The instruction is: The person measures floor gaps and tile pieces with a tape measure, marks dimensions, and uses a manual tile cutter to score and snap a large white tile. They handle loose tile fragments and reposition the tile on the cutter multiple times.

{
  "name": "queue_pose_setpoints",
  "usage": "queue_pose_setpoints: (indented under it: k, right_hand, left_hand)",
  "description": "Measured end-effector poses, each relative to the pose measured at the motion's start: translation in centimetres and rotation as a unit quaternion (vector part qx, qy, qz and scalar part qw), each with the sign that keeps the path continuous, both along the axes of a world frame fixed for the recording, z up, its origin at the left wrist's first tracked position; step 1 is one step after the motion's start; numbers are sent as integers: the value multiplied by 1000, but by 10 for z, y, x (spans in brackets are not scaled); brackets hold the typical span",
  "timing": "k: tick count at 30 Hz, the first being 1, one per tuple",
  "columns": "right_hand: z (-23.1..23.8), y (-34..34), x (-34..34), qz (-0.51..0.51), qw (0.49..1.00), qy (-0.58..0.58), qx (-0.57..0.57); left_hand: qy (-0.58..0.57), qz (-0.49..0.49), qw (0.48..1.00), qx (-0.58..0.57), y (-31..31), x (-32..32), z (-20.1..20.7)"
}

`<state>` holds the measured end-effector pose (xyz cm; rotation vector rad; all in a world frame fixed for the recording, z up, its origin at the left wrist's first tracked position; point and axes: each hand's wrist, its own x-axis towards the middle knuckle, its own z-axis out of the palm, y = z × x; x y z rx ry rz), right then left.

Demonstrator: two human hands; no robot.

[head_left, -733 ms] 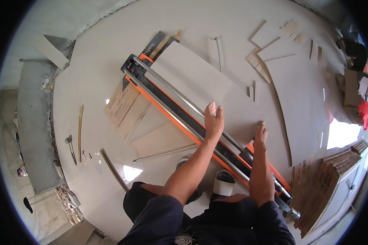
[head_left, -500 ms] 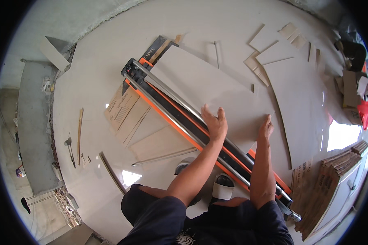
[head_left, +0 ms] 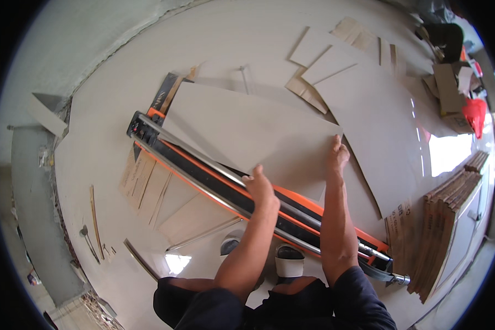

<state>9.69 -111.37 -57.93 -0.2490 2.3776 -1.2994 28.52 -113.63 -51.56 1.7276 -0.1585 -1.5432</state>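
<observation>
Right hand (head_left: 338, 154) half-curled, left hand (head_left: 263, 192) part-open, at tile (head_left: 231, 124) edges, grips unclear; uneven support could chip corner.

Room is open above the tile (head_left: 242, 126); nearer, rails (head_left: 203, 159) obstruct.

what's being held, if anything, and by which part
The right hand holds the large tile by its right end, near the far corner; the left hand is at its near edge, its grip unclear.
</observation>
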Motion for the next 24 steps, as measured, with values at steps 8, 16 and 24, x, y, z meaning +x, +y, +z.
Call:
queue_pose_setpoints:
  k: [8,16,24]
  right_hand:
    - [16,13,-25,-71,997,0,-17]
    - [-7,126,-105,-279,959,-5,-42]
    - [-10,201,-141,-439,895,-26,-80]
  left_hand:
    - [68,10,995,68,-5,-1,-4]
    - [158,-199,966,54,16,-89,-40]
    - [140,-393,909,10,41,-175,-66]
